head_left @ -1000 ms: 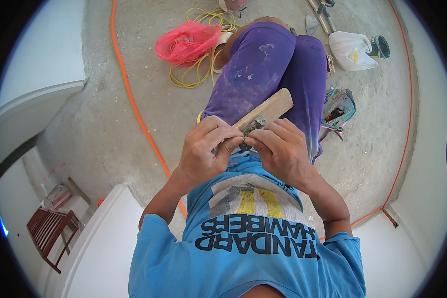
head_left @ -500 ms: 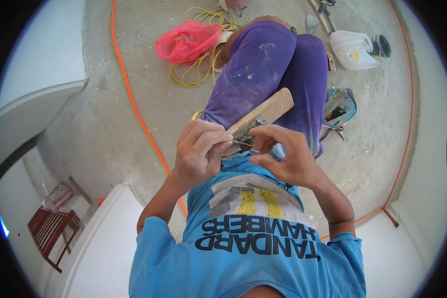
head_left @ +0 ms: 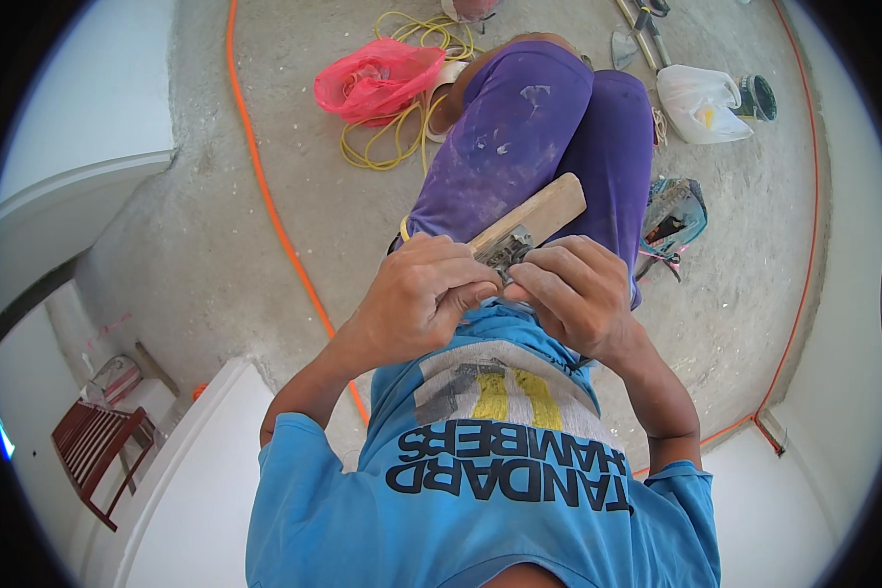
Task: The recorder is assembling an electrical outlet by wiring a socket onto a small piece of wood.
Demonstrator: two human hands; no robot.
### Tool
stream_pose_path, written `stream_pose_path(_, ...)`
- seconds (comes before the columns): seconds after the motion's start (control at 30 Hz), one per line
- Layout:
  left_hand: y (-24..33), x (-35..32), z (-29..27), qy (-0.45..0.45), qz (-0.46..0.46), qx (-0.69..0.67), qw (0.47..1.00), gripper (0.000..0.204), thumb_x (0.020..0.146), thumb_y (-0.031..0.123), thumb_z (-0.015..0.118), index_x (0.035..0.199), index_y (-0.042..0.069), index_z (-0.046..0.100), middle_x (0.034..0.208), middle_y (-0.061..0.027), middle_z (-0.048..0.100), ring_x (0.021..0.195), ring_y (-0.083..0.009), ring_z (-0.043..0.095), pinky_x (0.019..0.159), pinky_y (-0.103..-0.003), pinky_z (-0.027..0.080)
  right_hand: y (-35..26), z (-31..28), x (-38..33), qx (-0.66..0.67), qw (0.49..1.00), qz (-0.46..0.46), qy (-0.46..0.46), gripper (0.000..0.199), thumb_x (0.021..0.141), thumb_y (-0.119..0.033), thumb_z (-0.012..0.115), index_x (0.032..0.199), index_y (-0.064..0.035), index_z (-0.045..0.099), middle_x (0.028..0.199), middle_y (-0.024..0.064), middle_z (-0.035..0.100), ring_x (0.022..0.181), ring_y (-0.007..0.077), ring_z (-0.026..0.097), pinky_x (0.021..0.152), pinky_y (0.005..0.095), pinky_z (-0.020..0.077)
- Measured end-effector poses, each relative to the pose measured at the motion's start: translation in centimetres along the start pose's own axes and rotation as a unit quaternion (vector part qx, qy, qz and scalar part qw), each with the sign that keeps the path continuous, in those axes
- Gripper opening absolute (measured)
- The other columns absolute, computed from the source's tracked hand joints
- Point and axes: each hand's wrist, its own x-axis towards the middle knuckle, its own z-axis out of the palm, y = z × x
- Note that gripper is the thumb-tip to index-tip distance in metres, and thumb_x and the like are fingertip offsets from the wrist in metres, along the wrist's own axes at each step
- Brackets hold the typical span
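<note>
A pale wooden block (head_left: 549, 211) with a dark metal fitting (head_left: 508, 250) on its side lies slanted across my lap, over purple trousers (head_left: 510, 122). My left hand (head_left: 421, 296) is closed in a pinch at the near left end of the fitting; its fingers hide what they hold. From the other side, my right hand (head_left: 580, 296) pinches close against the fitting, thumb and fingertips together. The fingertips of both hands nearly meet there, and whatever small part lies between them cannot be made out.
An orange cord (head_left: 265, 196) runs along the concrete floor on my left. Ahead lie a pink plastic bag (head_left: 382, 78) and a yellow cable (head_left: 377, 152). To the right are a white bag (head_left: 698, 103), a dark bucket (head_left: 757, 98) and a teal tool bag (head_left: 674, 211).
My right hand has closed from a looser, spread pose and come in to the fitting. My left hand has shifted right, and the thin metal rod it pinched is now hidden.
</note>
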Motion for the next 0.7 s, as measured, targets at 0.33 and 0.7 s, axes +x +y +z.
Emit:
stream_pose_path(0.33,-0.4,-1.0,-1.7,0.107,0.015,0.056,0.993,0.006,0.084,0.003,0.076,0.09,0.001,0.076,0.08,-0.0079,0.07,0.074,-0.0248,0.062,0.069,-0.037,0.048,1.0,-2.4,-1.1,0.252,0.905,0.342,-0.023,0.02,0.099,-0.018,0.07,0.103,0.0011,0.068,0.086,0.0122,0.066,0.068,0.0226,0.063,0.064,0.0307,0.0504)
stream_pose_path(0.7,-0.2,-0.3,-0.5,0.049,0.026,0.023,0.998,0.013,0.083,0.008,0.078,0.095,0.002,0.078,0.083,-0.0061,0.07,0.081,-0.0218,0.06,0.071,-0.037,0.045,1.1,0.1,1.0,0.085,0.995,-0.012,-0.047,0.017,0.081,-0.007,0.075,0.091,-0.0035,0.063,0.089,0.0083,0.063,0.07,0.0247,0.059,0.059,0.0352,0.0497)
